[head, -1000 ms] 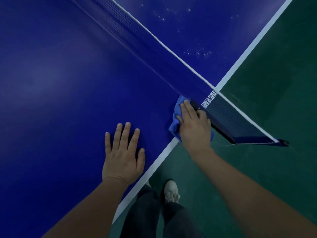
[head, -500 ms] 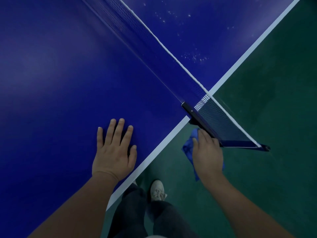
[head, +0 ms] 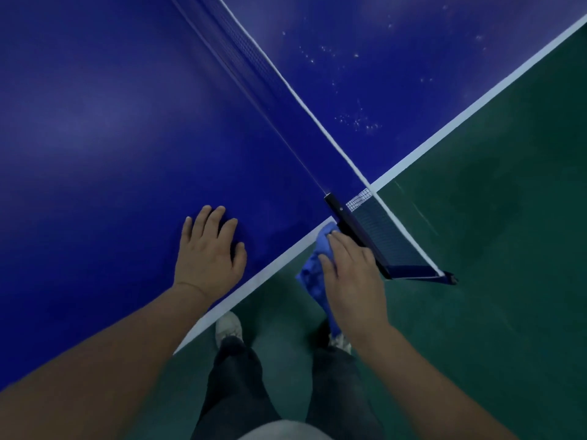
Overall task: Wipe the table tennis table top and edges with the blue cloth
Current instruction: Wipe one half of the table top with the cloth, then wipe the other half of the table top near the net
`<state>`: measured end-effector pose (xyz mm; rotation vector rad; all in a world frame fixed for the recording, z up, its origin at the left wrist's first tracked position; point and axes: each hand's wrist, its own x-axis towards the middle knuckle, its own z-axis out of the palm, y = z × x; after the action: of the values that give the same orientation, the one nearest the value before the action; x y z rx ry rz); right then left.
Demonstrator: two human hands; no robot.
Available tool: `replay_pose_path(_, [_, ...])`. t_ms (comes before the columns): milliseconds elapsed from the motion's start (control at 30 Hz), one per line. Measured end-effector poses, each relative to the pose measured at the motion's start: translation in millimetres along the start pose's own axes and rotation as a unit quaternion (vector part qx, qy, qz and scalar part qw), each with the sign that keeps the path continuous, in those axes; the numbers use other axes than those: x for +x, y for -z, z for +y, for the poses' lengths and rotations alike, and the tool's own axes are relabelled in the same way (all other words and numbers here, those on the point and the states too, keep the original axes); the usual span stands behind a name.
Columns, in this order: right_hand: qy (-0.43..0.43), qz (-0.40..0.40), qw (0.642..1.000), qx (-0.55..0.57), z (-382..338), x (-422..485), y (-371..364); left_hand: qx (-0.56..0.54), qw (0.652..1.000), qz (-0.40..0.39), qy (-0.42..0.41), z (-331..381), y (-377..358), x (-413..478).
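left hand (head: 209,255): flat on the table top (head: 127,122) left of the net post (head: 346,220), fingers straight, grasping nothing.
right hand (head: 352,274): just below the net post, fingers curled over the blue cloth (head: 313,274); thumb hidden.
blue cloth: against the table's side edge beside the net post, tail hanging.
risk: we judge a hard drag could snag the cloth on the net post and shift the net.
risk: we could miss the white specks (head: 355,120) beyond the net post.

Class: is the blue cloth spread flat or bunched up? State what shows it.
Bunched up. The blue cloth shows crumpled folds beneath the right hand, at the table edge, with a tail hanging below.
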<state>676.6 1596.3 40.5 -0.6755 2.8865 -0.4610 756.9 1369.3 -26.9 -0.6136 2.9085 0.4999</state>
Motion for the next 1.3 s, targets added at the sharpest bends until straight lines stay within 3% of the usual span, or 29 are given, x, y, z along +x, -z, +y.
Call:
replay_pose_path(267, [0.190,-0.023,0.964,0.182,45,-2,118,-0.125,0.980,0.111,0.105,134,45,-23])
replay_pose_path(400, [0.189,-0.037,0.958,0.212,118,34,176,-0.131,0.964,0.215,0.079,218,67,-36])
replay_pose_path(500, [0.162,-0.081,0.965,0.189,175,69,195,-0.144,0.956,0.240,0.083,271,73,-34])
replay_pose_path(667, [0.164,-0.121,0.971,0.126,234,137,182,-0.154,0.953,0.244,0.092,327,71,-6])
replay_pose_path(933, [0.224,-0.132,0.965,0.031,251,244,158,-0.168,0.958,0.186,0.138,358,58,78])
replay_pose_path(1300, [0.280,-0.128,0.951,-0.038,244,361,112,-0.202,0.924,0.090,0.310,366,-4,150])
